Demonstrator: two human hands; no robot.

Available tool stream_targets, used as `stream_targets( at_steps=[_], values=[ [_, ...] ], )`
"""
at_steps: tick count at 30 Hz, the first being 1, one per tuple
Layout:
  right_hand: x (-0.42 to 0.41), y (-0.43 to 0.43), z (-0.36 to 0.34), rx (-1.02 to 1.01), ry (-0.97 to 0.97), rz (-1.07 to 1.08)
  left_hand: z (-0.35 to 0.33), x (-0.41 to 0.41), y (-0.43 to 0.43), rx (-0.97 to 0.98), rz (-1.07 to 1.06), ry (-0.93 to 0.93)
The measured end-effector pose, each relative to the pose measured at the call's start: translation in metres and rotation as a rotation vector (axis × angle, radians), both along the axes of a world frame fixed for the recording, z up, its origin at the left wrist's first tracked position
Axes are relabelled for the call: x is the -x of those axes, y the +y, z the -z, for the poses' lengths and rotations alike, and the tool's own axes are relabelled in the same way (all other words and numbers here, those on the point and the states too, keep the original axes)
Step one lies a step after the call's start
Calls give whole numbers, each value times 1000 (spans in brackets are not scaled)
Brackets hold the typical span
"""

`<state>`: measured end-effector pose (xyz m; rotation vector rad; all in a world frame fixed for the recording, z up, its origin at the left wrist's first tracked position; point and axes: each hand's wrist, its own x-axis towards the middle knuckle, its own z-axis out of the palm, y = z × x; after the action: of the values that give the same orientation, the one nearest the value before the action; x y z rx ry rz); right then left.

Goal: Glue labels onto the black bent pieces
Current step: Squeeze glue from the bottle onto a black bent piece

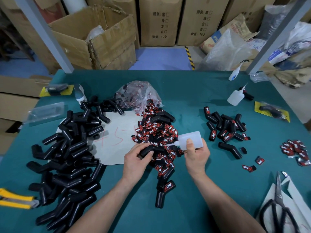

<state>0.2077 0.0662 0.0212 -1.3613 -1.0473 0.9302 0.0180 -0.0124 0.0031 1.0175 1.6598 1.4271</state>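
My left hand grips a black bent piece over the heap of red-and-black labels at the table's middle. My right hand holds a translucent glue bottle, tilted left, with its thin nozzle tip touching the held piece. A big pile of unlabelled black bent pieces lies to the left. Labelled pieces are heaped to the right. One labelled piece lies near the front, between my forearms.
Two more glue bottles stand at the back right. Scissors lie on white paper at the front right, a yellow utility knife at the front left. A plastic bag of labels sits behind the heap. Loose labels lie at right.
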Motion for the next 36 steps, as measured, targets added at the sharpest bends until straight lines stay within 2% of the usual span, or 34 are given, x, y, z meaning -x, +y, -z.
stream_targets(
  at_steps=[7, 29, 36],
  values=[
    [1, -1, -1, -19, 8, -4, -1, -1, 1, -44, -27, 43],
    [0, -3, -1, -83, -56, -2, -1, -2, 1, -18, -31, 61],
    [-1, -2, -1, -79, -78, 7, -4, -3, 0, -50, -37, 29]
  ],
)
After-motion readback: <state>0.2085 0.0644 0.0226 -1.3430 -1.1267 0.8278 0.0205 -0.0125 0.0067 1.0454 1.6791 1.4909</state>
